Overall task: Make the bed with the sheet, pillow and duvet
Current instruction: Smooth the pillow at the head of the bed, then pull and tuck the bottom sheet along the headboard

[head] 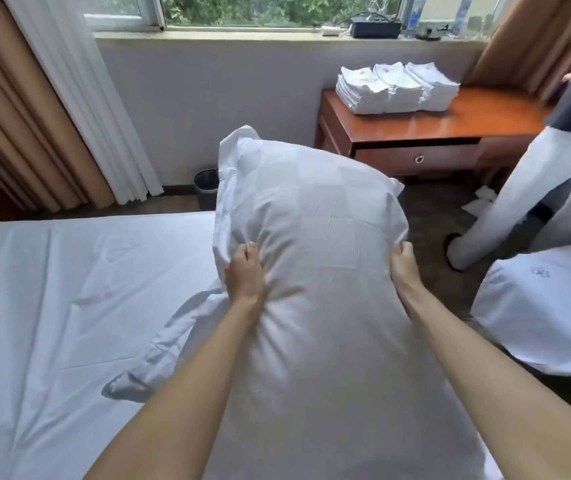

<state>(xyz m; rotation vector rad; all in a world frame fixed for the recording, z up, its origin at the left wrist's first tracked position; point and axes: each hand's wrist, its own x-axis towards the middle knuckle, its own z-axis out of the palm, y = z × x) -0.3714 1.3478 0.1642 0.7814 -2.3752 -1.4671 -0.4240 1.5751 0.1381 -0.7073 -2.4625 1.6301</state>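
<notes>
Pillow gripped by left hand and right hand.

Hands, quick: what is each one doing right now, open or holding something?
Left hand: closed, gripping the left side of the pillow.
Right hand: closed, gripping the pillow at its right edge.
</notes>
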